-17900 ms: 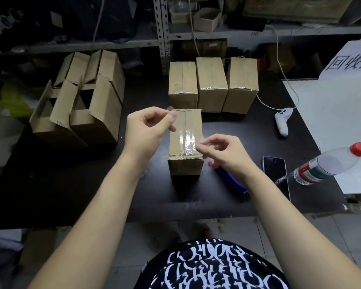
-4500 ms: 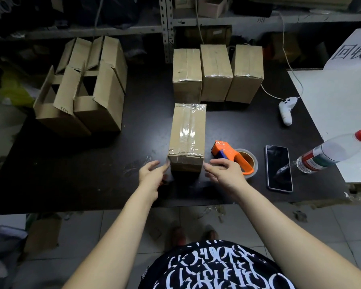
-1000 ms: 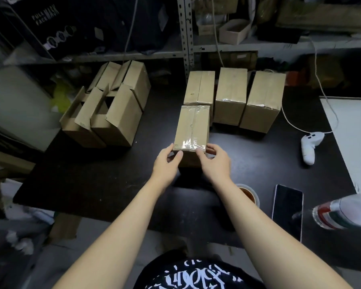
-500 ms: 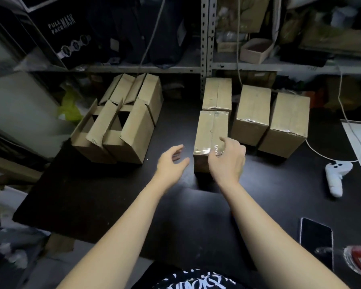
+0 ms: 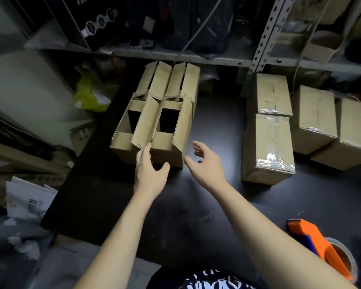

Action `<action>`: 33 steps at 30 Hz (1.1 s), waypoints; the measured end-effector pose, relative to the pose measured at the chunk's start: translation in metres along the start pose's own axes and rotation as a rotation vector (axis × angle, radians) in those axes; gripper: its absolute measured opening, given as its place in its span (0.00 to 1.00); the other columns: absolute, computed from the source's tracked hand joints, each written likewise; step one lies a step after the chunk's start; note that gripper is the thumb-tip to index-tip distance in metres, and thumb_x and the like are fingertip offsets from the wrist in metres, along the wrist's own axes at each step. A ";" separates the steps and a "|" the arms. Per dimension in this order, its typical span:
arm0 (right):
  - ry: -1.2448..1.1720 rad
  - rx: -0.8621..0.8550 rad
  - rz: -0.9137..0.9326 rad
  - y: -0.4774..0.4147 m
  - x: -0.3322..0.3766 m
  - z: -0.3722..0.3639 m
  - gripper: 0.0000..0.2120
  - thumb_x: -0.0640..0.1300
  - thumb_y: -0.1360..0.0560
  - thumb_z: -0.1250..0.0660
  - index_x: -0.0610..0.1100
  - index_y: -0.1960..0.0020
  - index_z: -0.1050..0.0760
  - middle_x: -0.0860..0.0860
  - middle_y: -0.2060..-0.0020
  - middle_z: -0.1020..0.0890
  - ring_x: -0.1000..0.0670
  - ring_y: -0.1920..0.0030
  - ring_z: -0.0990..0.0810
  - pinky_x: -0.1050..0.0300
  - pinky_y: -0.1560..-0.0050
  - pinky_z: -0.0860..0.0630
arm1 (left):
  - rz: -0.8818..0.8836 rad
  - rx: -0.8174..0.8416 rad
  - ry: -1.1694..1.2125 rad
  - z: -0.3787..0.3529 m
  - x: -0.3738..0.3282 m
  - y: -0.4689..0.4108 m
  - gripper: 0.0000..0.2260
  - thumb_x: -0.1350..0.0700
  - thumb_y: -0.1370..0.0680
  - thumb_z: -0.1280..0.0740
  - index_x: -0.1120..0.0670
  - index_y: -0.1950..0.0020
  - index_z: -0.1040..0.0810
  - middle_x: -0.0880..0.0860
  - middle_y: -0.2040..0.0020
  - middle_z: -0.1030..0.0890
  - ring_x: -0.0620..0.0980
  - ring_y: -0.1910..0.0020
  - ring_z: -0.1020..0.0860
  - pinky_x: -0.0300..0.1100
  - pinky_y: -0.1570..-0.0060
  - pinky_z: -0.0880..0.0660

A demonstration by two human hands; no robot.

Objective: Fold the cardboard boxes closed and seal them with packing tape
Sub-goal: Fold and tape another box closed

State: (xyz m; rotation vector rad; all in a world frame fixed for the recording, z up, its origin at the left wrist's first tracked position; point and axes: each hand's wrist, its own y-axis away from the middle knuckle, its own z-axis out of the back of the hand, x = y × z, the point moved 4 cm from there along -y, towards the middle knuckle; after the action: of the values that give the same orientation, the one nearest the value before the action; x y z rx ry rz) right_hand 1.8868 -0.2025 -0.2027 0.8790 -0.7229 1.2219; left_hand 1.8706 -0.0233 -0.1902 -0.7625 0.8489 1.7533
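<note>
Both hands are open. The left hand (image 5: 149,176) has straight fingers whose tips touch the front of the nearest open box (image 5: 167,148). The right hand (image 5: 204,163) hovers with loose fingers just right of that box's corner, not touching it. The best move is probably to grip the box by both sides and draw it clear of its neighbours before folding the upright flaps (image 5: 182,124). The tape dispenser (image 5: 311,238) lies well behind the right fingers.

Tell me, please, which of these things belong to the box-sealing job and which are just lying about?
Job: open brown cardboard boxes; tape-sealed brown cardboard boxes; orange plastic tape dispenser.
Lying about: yellow plastic bag; black printed carton; white printed bag.
</note>
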 end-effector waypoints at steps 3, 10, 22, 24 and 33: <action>-0.026 0.013 -0.055 -0.006 0.001 -0.014 0.30 0.49 0.22 0.29 0.50 0.22 0.32 0.56 0.29 0.24 0.55 0.31 0.25 0.59 0.32 0.27 | -0.010 -0.011 0.041 -0.003 0.006 -0.006 0.34 0.58 0.20 0.29 0.49 0.18 0.40 0.48 0.22 0.36 0.47 0.25 0.32 0.45 0.33 0.30; -0.132 -0.082 -0.104 -0.010 0.003 -0.012 0.22 0.45 0.22 0.30 0.52 0.29 0.25 0.61 0.38 0.19 0.63 0.38 0.23 0.67 0.39 0.27 | -0.095 -0.009 0.096 -0.003 0.011 -0.018 0.20 0.60 0.23 0.27 0.46 0.33 0.22 0.46 0.34 0.32 0.41 0.40 0.28 0.40 0.40 0.28; -0.197 -0.176 -0.162 0.014 -0.022 0.022 0.18 0.45 0.22 0.29 0.53 0.33 0.23 0.69 0.50 0.22 0.77 0.51 0.26 0.78 0.52 0.31 | 0.089 0.079 0.354 -0.036 0.005 -0.022 0.16 0.46 0.21 0.27 0.45 0.35 0.24 0.48 0.54 0.14 0.44 0.48 0.18 0.43 0.46 0.25; -0.201 -0.174 -0.155 0.030 -0.029 0.031 0.20 0.47 0.22 0.28 0.53 0.31 0.24 0.69 0.50 0.23 0.76 0.51 0.26 0.79 0.53 0.32 | 0.105 0.128 0.334 -0.048 0.007 -0.009 0.24 0.43 0.22 0.27 0.45 0.28 0.26 0.47 0.52 0.14 0.48 0.44 0.18 0.51 0.39 0.22; -0.209 -0.151 -0.036 0.127 -0.086 0.088 0.28 0.51 0.29 0.23 0.61 0.33 0.30 0.62 0.38 0.21 0.62 0.38 0.23 0.58 0.36 0.25 | 0.206 0.236 0.446 -0.097 0.009 0.118 0.31 0.47 0.22 0.24 0.51 0.22 0.30 0.53 0.47 0.15 0.51 0.46 0.16 0.50 0.44 0.17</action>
State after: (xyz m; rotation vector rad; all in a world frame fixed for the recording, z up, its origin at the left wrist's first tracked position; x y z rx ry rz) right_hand 1.7442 -0.3064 -0.2107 0.8984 -0.9504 1.0386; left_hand 1.7660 -0.1287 -0.2290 -0.9492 1.4509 1.6412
